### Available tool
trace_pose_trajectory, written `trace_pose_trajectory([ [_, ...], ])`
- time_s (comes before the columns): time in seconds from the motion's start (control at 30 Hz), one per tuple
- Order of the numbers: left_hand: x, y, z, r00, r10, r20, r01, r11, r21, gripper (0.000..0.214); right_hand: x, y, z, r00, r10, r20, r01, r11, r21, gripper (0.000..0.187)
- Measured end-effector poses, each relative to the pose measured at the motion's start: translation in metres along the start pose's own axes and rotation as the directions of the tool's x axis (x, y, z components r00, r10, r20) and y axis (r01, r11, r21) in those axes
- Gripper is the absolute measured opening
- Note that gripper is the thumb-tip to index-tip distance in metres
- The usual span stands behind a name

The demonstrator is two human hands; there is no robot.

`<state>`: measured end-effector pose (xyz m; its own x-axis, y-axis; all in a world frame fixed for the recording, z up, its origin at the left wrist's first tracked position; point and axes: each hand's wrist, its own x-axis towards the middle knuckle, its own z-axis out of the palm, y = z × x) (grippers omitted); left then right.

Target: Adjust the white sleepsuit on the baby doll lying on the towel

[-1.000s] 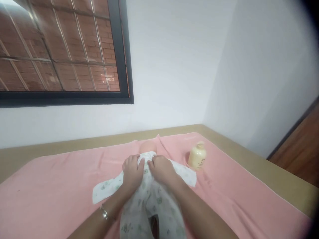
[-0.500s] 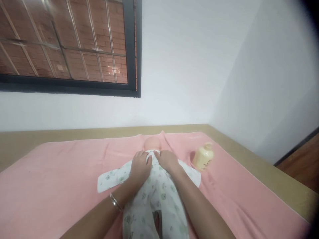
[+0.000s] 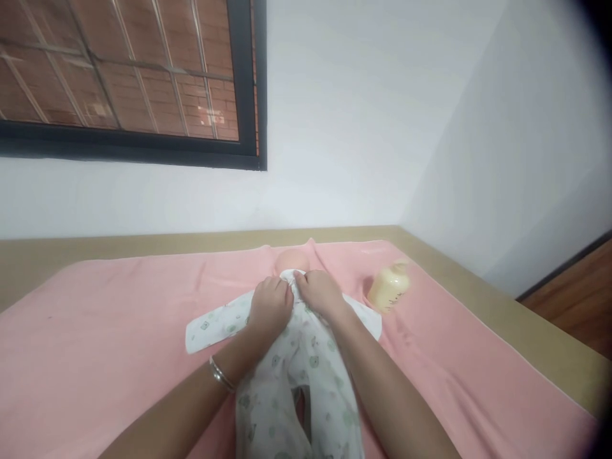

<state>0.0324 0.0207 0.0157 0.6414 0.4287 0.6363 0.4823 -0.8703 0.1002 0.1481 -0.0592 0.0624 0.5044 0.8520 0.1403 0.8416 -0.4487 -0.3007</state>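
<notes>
Nearest the camera, both forearms run up over the legs of a white printed onesie (image 3: pixel 306 363), with a thin bracelet (image 3: pixel 220 375) on the left wrist. The onesie lies flat on a pink towel (image 3: pixel 95 331), dressed on a doll whose bare head (image 3: pixel 291 260) shows just beyond the fingertips.

The left hand (image 3: pixel 270 306) and right hand (image 3: pixel 321 292) meet at the garment's neckline. The fingers of each are curled and pinching the fabric there, knuckles almost touching (thumbs are hidden underneath). One empty sleeve (image 3: pixel 210 325) spreads out to the left of the left fingers; the other lies under and beyond the right wrist.

To the right of the right fingers, apart from them, a cream bottle (image 3: pixel 389 288) leans on the towel. Well beyond the fingers is the white wall, with a dark-framed window (image 3: pixel 119 70) up to the left.
</notes>
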Motion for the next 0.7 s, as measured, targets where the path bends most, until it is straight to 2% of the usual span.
trace_pose_trajectory([
  [0.1,0.001,0.001,-0.001,0.998,-0.054,0.016,0.054,0.999,0.003,0.022,0.000,0.001,-0.002,1.000,-0.006,0.020,0.006,1.000,0.004,0.062],
  [0.2,0.005,-0.003,0.001,0.984,-0.137,0.113,0.143,0.989,-0.047,0.020,-0.002,0.001,-0.002,1.000,-0.005,0.003,0.005,1.000,0.017,0.059],
  [0.3,0.007,-0.006,0.004,0.976,-0.144,0.165,0.161,0.982,-0.095,0.023,-0.003,0.002,0.000,1.000,0.002,-0.018,-0.001,0.999,0.039,0.060],
  [0.4,0.006,-0.006,0.004,0.988,-0.113,0.110,0.122,0.990,-0.073,0.022,-0.003,0.004,0.001,1.000,0.000,-0.021,0.002,0.999,0.052,0.059],
  [0.53,0.003,-0.001,0.000,1.000,-0.013,0.015,0.013,1.000,0.012,0.027,-0.003,0.003,0.002,1.000,-0.016,-0.025,0.018,0.998,0.066,0.056],
  [0.7,0.005,-0.002,0.000,0.996,-0.052,0.070,0.054,0.998,-0.024,0.027,-0.001,0.008,0.008,1.000,0.007,-0.015,-0.006,0.996,0.085,0.057],
])
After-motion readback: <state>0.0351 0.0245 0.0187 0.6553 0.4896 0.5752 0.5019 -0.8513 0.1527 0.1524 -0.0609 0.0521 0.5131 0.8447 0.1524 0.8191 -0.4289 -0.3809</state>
